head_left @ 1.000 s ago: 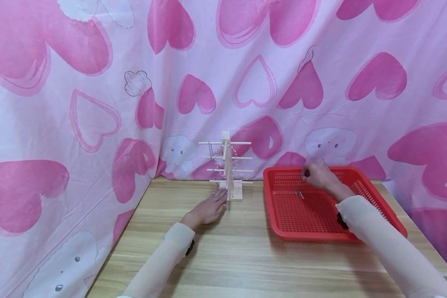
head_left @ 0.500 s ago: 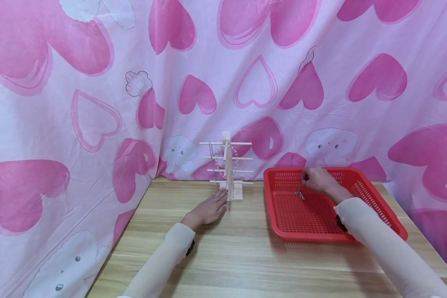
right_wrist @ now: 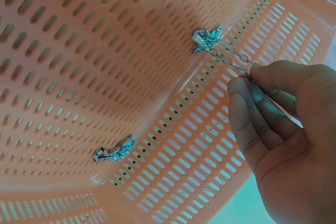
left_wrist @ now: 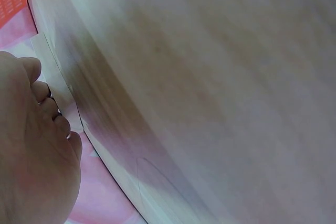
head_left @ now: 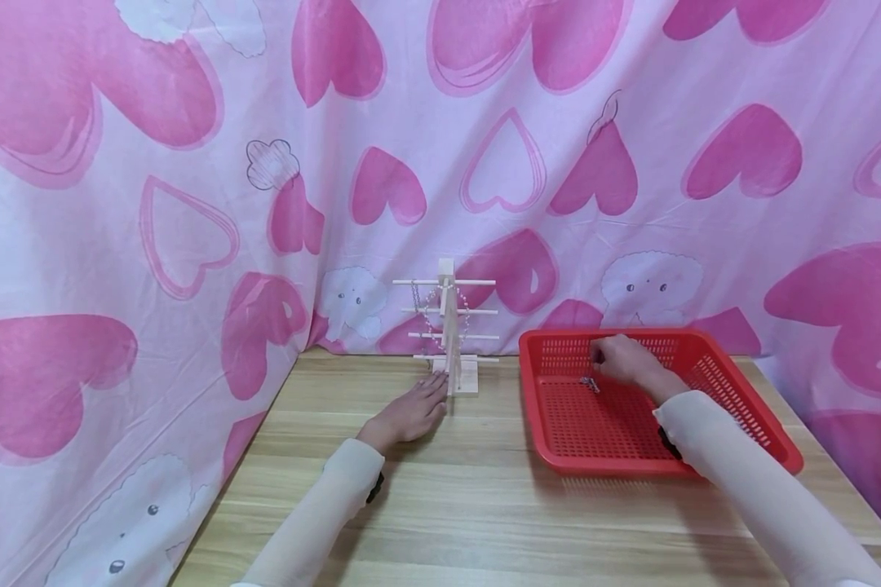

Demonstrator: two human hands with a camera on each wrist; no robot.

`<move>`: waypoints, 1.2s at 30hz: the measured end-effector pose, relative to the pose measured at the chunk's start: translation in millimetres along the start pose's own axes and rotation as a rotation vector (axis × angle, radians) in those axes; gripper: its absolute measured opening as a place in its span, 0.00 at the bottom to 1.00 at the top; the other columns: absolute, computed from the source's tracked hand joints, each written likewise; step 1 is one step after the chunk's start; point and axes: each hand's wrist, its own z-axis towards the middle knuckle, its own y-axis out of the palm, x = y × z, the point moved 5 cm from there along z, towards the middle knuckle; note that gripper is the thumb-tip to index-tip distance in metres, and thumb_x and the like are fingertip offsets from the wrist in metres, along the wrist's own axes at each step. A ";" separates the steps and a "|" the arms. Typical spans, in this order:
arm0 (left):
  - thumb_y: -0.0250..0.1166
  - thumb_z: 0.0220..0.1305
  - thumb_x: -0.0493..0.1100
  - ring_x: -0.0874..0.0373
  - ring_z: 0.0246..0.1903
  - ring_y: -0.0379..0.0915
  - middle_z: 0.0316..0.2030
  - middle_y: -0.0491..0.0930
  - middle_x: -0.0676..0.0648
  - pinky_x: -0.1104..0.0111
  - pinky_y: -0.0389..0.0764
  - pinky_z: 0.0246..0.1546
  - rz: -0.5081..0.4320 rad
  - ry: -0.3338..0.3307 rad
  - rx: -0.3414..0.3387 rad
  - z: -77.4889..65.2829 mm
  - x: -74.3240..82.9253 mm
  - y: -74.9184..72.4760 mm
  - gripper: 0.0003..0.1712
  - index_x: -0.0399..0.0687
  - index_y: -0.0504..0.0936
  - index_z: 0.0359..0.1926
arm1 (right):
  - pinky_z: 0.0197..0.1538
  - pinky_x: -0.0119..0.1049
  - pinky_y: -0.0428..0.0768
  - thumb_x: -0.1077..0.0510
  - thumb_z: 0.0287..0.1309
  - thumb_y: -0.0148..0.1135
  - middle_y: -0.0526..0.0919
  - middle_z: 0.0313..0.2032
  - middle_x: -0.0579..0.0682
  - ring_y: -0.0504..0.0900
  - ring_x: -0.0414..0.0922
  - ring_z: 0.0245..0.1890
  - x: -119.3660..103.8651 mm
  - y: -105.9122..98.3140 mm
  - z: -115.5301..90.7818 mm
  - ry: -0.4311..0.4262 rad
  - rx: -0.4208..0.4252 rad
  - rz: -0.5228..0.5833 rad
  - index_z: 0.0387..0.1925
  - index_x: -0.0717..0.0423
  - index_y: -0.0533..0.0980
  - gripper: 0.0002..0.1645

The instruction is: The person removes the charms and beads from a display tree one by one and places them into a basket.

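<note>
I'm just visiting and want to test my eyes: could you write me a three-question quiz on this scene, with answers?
1. In the right wrist view, how many bunched chains show inside the red basket?

2. True or false: the right hand pinches one of those chains.

3. Which is nearest the left hand: A, the red basket; B, the wooden stand; C, the right hand?

Key: 1. Two. 2. True. 3. B.
</note>
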 end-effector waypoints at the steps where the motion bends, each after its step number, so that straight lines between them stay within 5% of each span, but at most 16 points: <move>1: 0.39 0.87 0.49 0.43 0.86 0.40 0.86 0.44 0.41 0.49 0.50 0.86 -0.002 0.000 0.000 -0.1 0.2 -0.4 0.34 0.41 0.51 0.85 | 0.49 0.58 0.88 0.62 0.67 0.69 0.88 0.41 0.54 0.83 0.51 0.39 0.1 1.4 0.1 -0.002 -0.002 0.003 0.53 0.58 0.83 0.14; 6: 0.40 0.86 0.48 0.42 0.86 0.41 0.86 0.45 0.40 0.48 0.51 0.86 -0.009 0.002 0.002 0.7 -0.3 -0.2 0.34 0.39 0.52 0.85 | 0.56 0.65 0.88 0.62 0.63 0.73 0.88 0.43 0.53 0.84 0.52 0.41 -0.1 6.9 -0.5 0.002 -0.021 0.015 0.54 0.55 0.84 0.18; 20: 0.39 0.87 0.49 0.42 0.86 0.40 0.86 0.44 0.40 0.49 0.51 0.86 -0.005 0.001 -0.003 0.2 0.0 -0.5 0.35 0.39 0.50 0.85 | 0.55 0.63 0.89 0.60 0.61 0.76 0.87 0.45 0.53 0.84 0.51 0.42 -0.1 9.5 0.5 0.028 -0.057 -0.004 0.55 0.53 0.84 0.20; 36: 0.40 0.87 0.49 0.42 0.86 0.41 0.86 0.45 0.40 0.49 0.51 0.86 0.002 0.004 -0.001 0.4 0.1 -0.8 0.35 0.39 0.50 0.85 | 0.38 0.40 0.82 0.61 0.70 0.65 0.87 0.37 0.52 0.82 0.48 0.35 -18.8 -7.9 2.4 -0.011 0.016 0.084 0.46 0.59 0.86 0.08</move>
